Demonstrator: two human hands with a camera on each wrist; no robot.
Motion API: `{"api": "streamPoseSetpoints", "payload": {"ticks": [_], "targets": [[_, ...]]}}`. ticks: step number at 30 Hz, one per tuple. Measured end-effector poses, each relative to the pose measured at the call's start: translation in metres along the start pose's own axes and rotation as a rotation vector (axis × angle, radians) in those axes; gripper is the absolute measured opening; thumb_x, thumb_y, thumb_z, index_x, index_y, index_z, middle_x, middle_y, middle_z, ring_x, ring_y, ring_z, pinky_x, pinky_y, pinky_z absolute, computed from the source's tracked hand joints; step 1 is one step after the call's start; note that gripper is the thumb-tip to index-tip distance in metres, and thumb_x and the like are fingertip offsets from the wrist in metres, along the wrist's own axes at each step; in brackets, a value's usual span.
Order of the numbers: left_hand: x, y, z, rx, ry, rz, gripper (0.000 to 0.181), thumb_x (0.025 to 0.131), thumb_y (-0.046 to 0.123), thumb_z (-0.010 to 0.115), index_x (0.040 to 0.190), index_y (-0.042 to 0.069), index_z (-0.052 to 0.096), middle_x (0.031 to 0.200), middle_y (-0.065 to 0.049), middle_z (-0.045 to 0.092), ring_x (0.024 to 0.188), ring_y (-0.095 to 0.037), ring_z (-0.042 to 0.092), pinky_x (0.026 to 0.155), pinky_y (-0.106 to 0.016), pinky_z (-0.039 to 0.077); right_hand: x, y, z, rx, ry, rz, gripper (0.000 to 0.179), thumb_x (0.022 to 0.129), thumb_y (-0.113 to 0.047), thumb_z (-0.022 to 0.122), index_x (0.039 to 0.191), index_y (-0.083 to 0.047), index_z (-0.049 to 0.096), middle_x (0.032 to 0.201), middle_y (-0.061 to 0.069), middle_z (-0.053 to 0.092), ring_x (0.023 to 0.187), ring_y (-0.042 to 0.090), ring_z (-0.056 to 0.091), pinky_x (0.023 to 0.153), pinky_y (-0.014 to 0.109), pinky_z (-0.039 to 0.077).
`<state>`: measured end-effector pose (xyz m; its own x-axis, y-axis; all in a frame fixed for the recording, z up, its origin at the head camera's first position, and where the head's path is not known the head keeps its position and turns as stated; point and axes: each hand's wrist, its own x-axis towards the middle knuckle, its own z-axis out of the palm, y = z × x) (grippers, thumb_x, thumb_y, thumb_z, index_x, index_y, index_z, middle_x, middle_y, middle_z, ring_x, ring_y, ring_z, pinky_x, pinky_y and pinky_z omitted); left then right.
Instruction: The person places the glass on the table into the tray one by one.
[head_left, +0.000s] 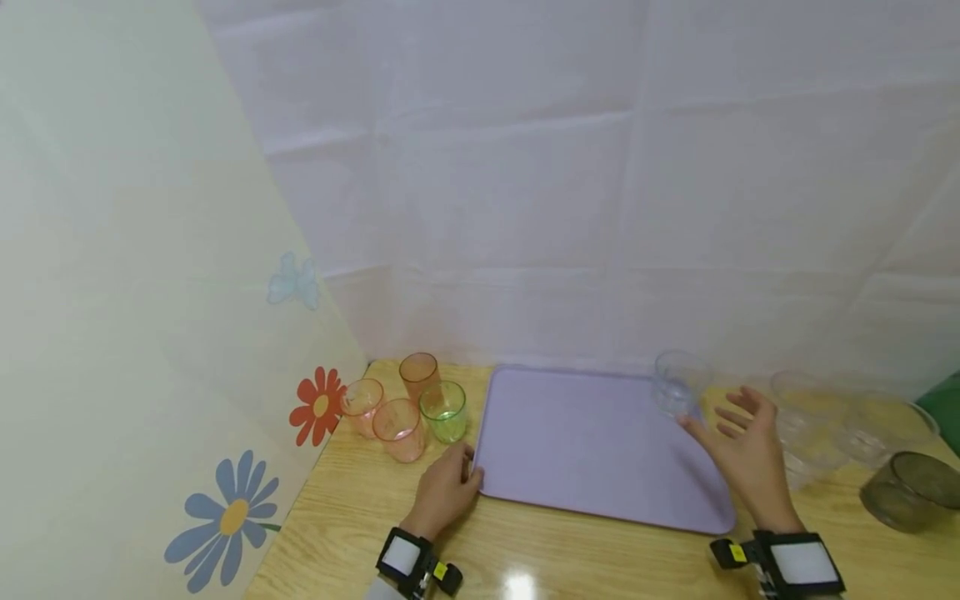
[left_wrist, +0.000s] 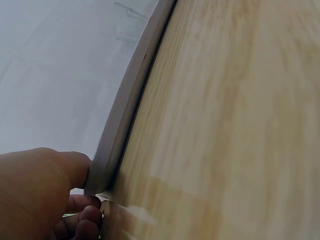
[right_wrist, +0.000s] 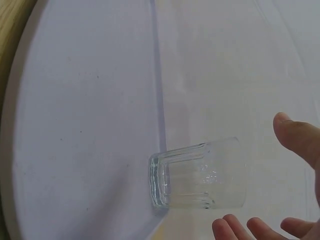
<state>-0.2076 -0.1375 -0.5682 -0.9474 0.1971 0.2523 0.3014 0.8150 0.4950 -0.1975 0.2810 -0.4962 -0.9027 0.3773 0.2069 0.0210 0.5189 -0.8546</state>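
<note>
A flat lavender tray (head_left: 592, 450) lies on the wooden table. My left hand (head_left: 447, 487) pinches its near left corner, thumb on the upper side and fingers curled at the rim, as the left wrist view shows along the tray edge (left_wrist: 125, 100). On the tray's far right corner stands a clear drinking glass (head_left: 675, 387), upright; the same glass (right_wrist: 200, 175) shows thick base walls in the right wrist view. My right hand (head_left: 750, 458) hovers just right of and nearer than the glass, thumb and fingers spread, with nothing between them.
Left of the tray stand a green cup (head_left: 444, 414) and several orange cups (head_left: 400, 433). At the right are several clear glasses (head_left: 810, 425) and a dark grey cup (head_left: 903, 492). A white cloth (head_left: 510, 183) hangs behind; a flower-decorated wall (head_left: 150, 292) borders the left.
</note>
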Motion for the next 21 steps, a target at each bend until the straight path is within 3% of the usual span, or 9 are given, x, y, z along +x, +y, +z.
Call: {"api": "streamPoseSetpoints", "payload": {"ticks": [7,10,13,15,21], "targets": [[0.0,0.002,-0.001,0.008,-0.001,-0.002,0.02,0.089,0.032,0.064,0.1,0.017,0.055,0.067,0.009,0.046,0.055,-0.008,0.045,0.048,-0.025,0.035,-0.005,0.002,-0.004,-0.003,0.0,-0.014,0.102,0.078,-0.037,0.078,0.148,-0.001,0.013,0.14,0.023,0.039,0.112,0.04,0.05,0.077,0.015,0.047],[0.0,0.002,-0.001,0.011,-0.003,0.0,0.02,0.089,0.032,0.064,0.1,0.017,0.055,0.067,0.009,0.046,0.055,-0.008,0.045,0.048,-0.025,0.035,-0.007,0.004,-0.004,-0.003,0.024,-0.023,0.097,0.077,-0.034,0.08,0.144,0.0,0.019,0.136,0.021,0.042,0.103,0.026,0.054,0.07,0.005,0.04],[0.0,0.002,-0.001,0.013,-0.001,-0.001,0.02,0.089,0.032,0.063,0.1,0.017,0.055,0.068,0.009,0.046,0.055,-0.008,0.045,0.048,-0.025,0.035,-0.009,0.006,-0.004,-0.007,0.049,-0.032,0.095,0.075,-0.033,0.081,0.143,0.0,0.023,0.133,0.018,0.044,0.093,0.006,0.051,0.069,0.004,0.04],[0.0,0.002,-0.001,0.011,-0.001,-0.002,0.02,0.089,0.032,0.063,0.1,0.017,0.055,0.068,0.009,0.046,0.055,-0.008,0.045,0.048,-0.025,0.035,-0.01,0.006,-0.005,-0.011,0.061,-0.035,0.095,0.075,-0.032,0.081,0.142,0.0,0.023,0.132,0.018,0.045,0.09,-0.001,0.048,0.069,0.004,0.04],[0.0,0.002,0.0,0.003,-0.001,-0.005,0.02,0.089,0.031,0.064,0.099,0.017,0.055,0.068,0.009,0.046,0.055,-0.008,0.044,0.048,-0.025,0.034,-0.015,0.002,-0.009,-0.035,0.083,-0.021,0.09,0.075,-0.033,0.081,0.139,0.0,0.026,0.128,0.012,0.046,0.094,0.01,0.052,0.068,0.003,0.04]]}}
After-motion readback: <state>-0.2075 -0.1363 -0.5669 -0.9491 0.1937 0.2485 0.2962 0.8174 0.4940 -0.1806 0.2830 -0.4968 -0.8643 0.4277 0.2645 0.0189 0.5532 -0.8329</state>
